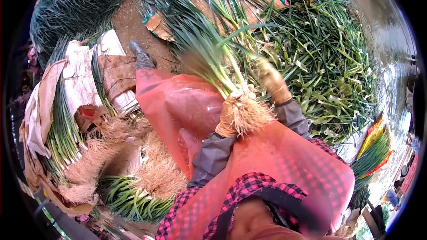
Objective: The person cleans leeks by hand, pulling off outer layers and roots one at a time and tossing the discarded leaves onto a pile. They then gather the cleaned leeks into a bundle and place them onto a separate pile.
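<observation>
My left hand (227, 114), in an orange-tan glove, is closed around the white lower stems of a green onion bunch (200, 40) in the middle of the view. The bunch's pale roots (251, 114) hang over my red apron, and its green leaves point up and to the left. My right hand (271, 80), gloved too and smeared by motion, is just right of the bunch. Its fingers are too blurred to make out. Long leaves pass close to it.
Loose green leaves (329, 66) lie heaped at the right. Bundled onions with roots (160, 169) and sacking (80, 75) stand at the left. More onions (75, 9) are piled at the upper left. A booted foot (142, 56) rests on brown ground (133, 24).
</observation>
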`<state>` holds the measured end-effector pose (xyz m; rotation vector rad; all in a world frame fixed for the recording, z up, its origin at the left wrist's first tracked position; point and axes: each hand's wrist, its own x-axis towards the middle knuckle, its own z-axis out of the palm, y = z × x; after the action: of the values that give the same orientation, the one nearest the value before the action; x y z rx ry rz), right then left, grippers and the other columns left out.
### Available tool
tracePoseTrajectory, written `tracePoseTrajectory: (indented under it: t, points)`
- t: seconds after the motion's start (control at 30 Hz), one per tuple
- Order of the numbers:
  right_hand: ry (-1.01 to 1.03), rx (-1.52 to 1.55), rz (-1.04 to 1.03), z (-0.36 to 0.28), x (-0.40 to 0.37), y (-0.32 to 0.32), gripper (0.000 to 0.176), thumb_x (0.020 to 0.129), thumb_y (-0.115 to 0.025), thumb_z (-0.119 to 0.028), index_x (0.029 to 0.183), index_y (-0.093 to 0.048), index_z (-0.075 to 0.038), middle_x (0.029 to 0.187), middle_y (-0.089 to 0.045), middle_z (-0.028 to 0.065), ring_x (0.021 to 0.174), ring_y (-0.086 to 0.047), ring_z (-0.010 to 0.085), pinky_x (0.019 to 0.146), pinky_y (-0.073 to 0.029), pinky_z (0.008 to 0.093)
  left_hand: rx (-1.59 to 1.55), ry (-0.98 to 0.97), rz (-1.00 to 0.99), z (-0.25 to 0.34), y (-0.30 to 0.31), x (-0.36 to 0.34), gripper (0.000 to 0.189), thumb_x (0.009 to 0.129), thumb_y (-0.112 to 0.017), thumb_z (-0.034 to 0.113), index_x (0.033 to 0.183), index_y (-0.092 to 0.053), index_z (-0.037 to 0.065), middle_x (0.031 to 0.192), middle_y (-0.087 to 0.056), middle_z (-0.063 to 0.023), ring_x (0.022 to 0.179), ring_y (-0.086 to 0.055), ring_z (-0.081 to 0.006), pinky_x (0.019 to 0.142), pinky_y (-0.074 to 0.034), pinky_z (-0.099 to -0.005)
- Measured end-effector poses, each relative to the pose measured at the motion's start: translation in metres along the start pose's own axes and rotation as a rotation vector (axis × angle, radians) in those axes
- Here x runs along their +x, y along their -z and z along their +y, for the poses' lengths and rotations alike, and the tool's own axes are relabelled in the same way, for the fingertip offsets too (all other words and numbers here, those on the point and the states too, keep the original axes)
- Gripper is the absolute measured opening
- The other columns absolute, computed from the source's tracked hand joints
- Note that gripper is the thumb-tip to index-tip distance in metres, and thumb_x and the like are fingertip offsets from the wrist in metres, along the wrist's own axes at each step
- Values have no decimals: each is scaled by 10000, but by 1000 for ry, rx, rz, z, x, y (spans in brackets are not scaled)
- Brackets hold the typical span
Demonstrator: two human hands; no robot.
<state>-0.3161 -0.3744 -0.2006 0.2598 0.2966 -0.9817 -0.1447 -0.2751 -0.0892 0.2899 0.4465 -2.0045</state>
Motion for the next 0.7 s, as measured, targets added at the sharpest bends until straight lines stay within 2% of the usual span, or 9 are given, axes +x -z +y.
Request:
tracePoseTrajectory:
  t: [0.07,0.13,0.2,0.23,0.3,0.33,0.37,0.47,0.7]
  points:
    - [699,-265,247,-50,-1,-13,418,918,-516,-231,1181,-443,85,1056,-552,105,791,-550,101,690,-481,184,166,-160,138,-5,-20,-9,341,831,-513,91,1137,-462,-53,917,-552,-89,807,-547,-158,713,-482,-259]
    - [682,-427,485,-76,-7,-40,449,928,-492,-282,1170,-452,94,1106,-538,155,908,-555,136,784,-476,205,182,-131,200,-7,-8,-4,361,844,-506,85,1172,-461,-59,897,-546,-71,765,-538,-127,666,-473,-237]
    - [410,-1591,252,-49,-3,-44,555,939,-385,-450,1230,-442,20,1111,-555,165,929,-575,203,778,-498,271,220,-80,114,-6,25,5,317,852,-514,91,1143,-518,-35,815,-563,-44,675,-540,-101,578,-465,-221]
    - [-4,-1408,299,-18,2,-85,497,962,-358,-386,1265,-427,2,1193,-516,182,963,-575,230,777,-493,299,382,-129,225,-12,22,6,263,851,-522,88,1087,-553,-24,788,-565,-34,652,-538,-101,558,-451,-221]
    - [293,-2352,-461,5,32,-73,388,948,-420,-249,1252,-456,-10,1200,-531,148,897,-588,234,726,-482,270,551,-178,330,-19,24,10,213,850,-529,85,1030,-588,-13,761,-567,-25,629,-535,-101,539,-437,-222]
    - [468,-2044,-329,15,72,-33,307,929,-475,-162,1199,-502,-18,1068,-597,113,804,-577,163,658,-470,256,628,-203,378,-19,33,12,198,850,-532,92,1004,-601,-11,755,-574,-25,630,-537,-100,544,-439,-223]
    - [48,-1535,239,22,83,-60,240,911,-517,-140,1127,-561,-43,866,-610,31,703,-535,72,569,-435,222,706,-230,428,-19,39,11,186,849,-535,100,978,-614,-8,749,-580,-26,631,-539,-99,549,-441,-224]
    - [173,-1182,227,3,136,-35,308,919,-501,-306,995,-604,-25,761,-620,-14,552,-479,40,488,-364,163,694,-263,398,-17,39,5,186,843,-542,109,958,-621,-14,761,-591,-26,634,-544,-99,557,-445,-234]
    - [-202,-1781,374,2,124,-53,692,848,-473,-587,1267,-487,-38,1104,-619,136,984,-571,218,812,-466,341,744,-260,473,-19,43,14,189,820,-559,78,978,-601,-17,758,-601,-35,626,-555,-110,554,-457,-239]
